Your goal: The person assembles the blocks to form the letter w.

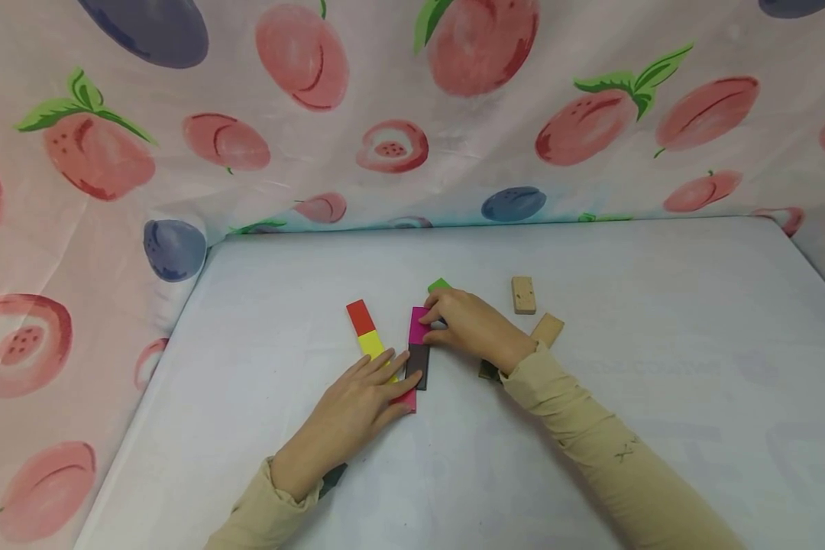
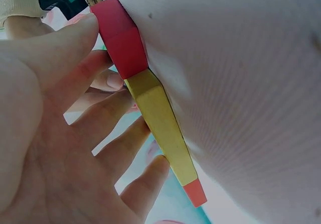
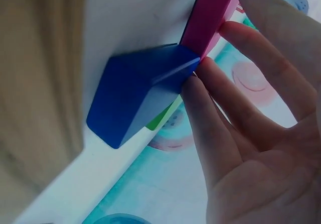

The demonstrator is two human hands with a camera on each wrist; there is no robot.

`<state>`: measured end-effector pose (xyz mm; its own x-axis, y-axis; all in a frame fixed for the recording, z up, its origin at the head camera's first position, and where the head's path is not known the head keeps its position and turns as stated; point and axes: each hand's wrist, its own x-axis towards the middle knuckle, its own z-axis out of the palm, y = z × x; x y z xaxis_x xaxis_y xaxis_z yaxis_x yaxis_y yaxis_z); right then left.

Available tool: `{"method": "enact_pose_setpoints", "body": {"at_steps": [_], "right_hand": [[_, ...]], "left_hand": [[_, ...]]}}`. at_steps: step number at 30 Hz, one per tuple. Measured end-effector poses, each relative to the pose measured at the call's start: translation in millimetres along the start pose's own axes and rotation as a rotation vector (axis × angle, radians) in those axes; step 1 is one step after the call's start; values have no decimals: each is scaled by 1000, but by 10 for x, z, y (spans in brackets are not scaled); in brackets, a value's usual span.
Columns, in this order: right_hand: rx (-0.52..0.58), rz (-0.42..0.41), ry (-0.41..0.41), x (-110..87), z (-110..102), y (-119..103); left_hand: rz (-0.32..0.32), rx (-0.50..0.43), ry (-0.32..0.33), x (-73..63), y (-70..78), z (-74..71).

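My left hand (image 1: 357,405) lies over a slanting row of blocks: red (image 1: 360,317), yellow (image 1: 370,345) and pink (image 1: 407,401). Its spread fingers and thumb rest along the row, seen close up beside the pink block (image 2: 123,43) and the yellow block (image 2: 165,128). The forefinger reaches over the dark block (image 1: 418,368). A magenta block (image 1: 418,324) continues that dark block upward. My right hand (image 1: 477,325) touches the magenta block's right side with extended fingertips. In the right wrist view, a blue block (image 3: 130,96) meets the fingertips; from above the hand mostly covers it.
A green block (image 1: 439,283) shows just beyond the right hand. Two plain wooden blocks (image 1: 523,296) lie to the right, one partly behind the forearm. A dark green block (image 1: 489,371) is under the right wrist. Fruit-patterned cloth (image 1: 392,145) rises behind the white table (image 1: 660,321).
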<state>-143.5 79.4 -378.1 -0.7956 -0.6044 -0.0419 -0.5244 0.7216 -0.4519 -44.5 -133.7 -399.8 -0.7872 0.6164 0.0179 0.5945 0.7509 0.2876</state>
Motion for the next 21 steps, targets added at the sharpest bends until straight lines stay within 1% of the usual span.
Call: {"method": "enact_pose_setpoints", "body": {"at_steps": [4,15,21], "right_hand": [[-6,2,-4,-7,-5,2],[-9,-23,-7,-24,-8,43],[5,-7,-10,-31,-6,55]], "left_hand": [[2,5,-2,0,1,-3],[6,2,-5,-1,3,-13],[1,-5,-11,-3,4,-14]]}}
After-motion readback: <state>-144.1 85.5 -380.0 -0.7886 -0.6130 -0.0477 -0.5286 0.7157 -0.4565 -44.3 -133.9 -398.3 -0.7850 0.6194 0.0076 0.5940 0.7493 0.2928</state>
